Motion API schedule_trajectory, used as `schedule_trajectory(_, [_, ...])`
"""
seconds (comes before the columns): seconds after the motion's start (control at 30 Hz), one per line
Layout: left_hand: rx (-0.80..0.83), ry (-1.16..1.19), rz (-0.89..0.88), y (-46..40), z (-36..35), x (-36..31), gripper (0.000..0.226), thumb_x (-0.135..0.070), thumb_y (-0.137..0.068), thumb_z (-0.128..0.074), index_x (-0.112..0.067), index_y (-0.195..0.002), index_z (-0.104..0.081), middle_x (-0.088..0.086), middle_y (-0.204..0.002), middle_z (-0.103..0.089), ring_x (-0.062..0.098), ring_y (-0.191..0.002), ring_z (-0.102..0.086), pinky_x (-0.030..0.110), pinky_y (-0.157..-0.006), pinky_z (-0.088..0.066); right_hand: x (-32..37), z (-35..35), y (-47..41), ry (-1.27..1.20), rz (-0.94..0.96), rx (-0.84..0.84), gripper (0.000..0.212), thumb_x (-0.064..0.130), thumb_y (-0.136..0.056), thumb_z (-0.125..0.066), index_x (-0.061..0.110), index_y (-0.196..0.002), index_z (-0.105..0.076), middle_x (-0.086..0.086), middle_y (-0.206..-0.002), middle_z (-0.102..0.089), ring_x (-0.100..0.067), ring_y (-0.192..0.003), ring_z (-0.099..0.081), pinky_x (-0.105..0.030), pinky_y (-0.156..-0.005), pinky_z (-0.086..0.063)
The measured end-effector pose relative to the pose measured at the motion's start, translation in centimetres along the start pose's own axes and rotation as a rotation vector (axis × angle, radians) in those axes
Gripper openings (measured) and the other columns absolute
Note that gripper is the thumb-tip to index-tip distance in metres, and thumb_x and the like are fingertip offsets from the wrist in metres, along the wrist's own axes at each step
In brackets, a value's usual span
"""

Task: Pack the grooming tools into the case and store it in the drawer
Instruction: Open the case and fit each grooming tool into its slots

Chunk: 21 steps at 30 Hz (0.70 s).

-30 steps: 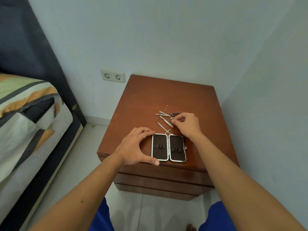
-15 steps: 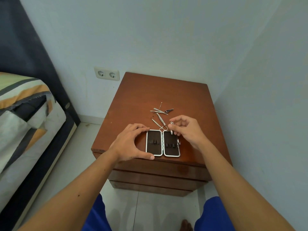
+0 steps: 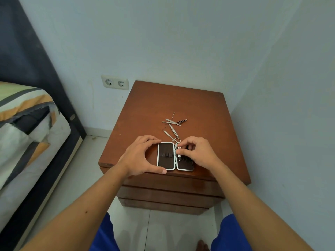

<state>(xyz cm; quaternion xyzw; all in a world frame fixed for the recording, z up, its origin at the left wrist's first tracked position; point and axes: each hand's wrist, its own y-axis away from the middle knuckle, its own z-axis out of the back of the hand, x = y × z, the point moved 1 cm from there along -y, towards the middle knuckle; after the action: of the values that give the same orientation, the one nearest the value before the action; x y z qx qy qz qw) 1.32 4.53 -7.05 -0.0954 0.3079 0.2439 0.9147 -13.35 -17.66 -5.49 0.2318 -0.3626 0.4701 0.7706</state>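
Observation:
An open grooming case (image 3: 165,156) with a silver rim and dark lining lies flat near the front edge of the brown nightstand (image 3: 152,105). My left hand (image 3: 139,156) braces the case's left half between thumb and fingers. My right hand (image 3: 197,153) pinches a small metal nail clipper (image 3: 179,153) and holds it down on the case's right half. Small scissors (image 3: 171,135) lie just behind the case. Several more thin metal tools (image 3: 174,121) lie loose farther back on the top.
The nightstand's drawer fronts (image 3: 168,194) are shut below the top. Walls close in behind and to the right. A bed (image 3: 27,127) with striped bedding stands to the left, and a double wall socket (image 3: 115,82) sits behind. Tiled floor lies below.
My right hand picked a clipper from the loose tools and brought it back over the case's right half. My left hand stayed on the case.

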Motion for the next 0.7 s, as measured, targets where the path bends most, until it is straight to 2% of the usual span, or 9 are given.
schedule_trajectory(0.1, [-0.001,0.001,0.001,0.0,0.0,0.0,0.112,-0.091,-0.055,-0.080,-0.041,-0.150,-0.049,-0.031,-0.141,-0.041,-0.005,-0.130,-0.034,0.034,-0.110,-0.042,0.1,0.0,0.8,0.066,0.059,0.020,0.021,0.034,-0.079,-0.091,0.032,-0.098,-0.082,0.011,-0.092,-0.071,-0.005,-0.078,-0.056,-0.017,-0.070,-0.042])
schedule_trajectory(0.23, [-0.006,0.005,-0.001,0.1,0.1,-0.1,0.113,-0.091,-0.054,-0.079,-0.041,-0.150,-0.049,-0.030,-0.142,-0.042,-0.005,-0.130,-0.035,0.034,-0.109,-0.042,0.2,0.6,1.7,0.134,0.111,0.102,0.040,0.036,-0.076,-0.092,0.028,-0.114,-0.080,0.013,-0.101,-0.066,-0.003,-0.085,-0.058,-0.015,-0.074,-0.046])
schedule_trajectory(0.37, [-0.003,0.001,0.002,0.2,0.0,-0.1,0.113,-0.091,-0.055,-0.080,-0.040,-0.151,-0.048,-0.028,-0.144,-0.043,-0.004,-0.131,-0.035,0.032,-0.109,-0.041,0.1,0.7,2.2,0.202,0.134,0.137,0.049,0.036,-0.073,-0.094,0.029,-0.118,-0.078,0.014,-0.106,-0.063,-0.009,-0.097,-0.061,-0.015,-0.080,-0.047])
schedule_trajectory(0.5, [-0.009,-0.003,0.004,0.2,0.0,-0.3,0.113,-0.090,-0.054,-0.080,-0.040,-0.151,-0.049,-0.028,-0.143,-0.043,-0.005,-0.130,-0.035,0.030,-0.107,-0.040,0.0,0.6,2.3,0.226,0.153,0.135,0.049,0.036,-0.071,-0.096,0.026,-0.115,-0.078,0.012,-0.105,-0.062,-0.010,-0.094,-0.059,-0.016,-0.079,-0.046])
schedule_trajectory(0.6, [-0.010,-0.002,0.007,0.3,0.0,-0.4,0.112,-0.089,-0.055,-0.082,-0.040,-0.150,-0.049,-0.032,-0.139,-0.040,-0.007,-0.127,-0.034,0.029,-0.106,-0.040,0.1,0.8,2.2,0.175,0.136,0.139,0.047,0.036,-0.071,-0.096,0.026,-0.113,-0.079,0.012,-0.101,-0.064,-0.004,-0.085,-0.058,-0.014,-0.075,-0.046])
schedule_trajectory(0.7, [-0.022,-0.003,-0.002,0.2,0.1,-0.5,0.111,-0.087,-0.055,-0.084,-0.040,-0.150,-0.049,-0.034,-0.137,-0.039,-0.007,-0.128,-0.034,0.027,-0.105,-0.039,0.3,1.4,0.9,0.048,0.100,0.052,0.033,0.032,-0.078,-0.092,0.027,-0.109,-0.080,0.009,-0.095,-0.071,-0.003,-0.077,-0.060,-0.017,-0.073,-0.048])
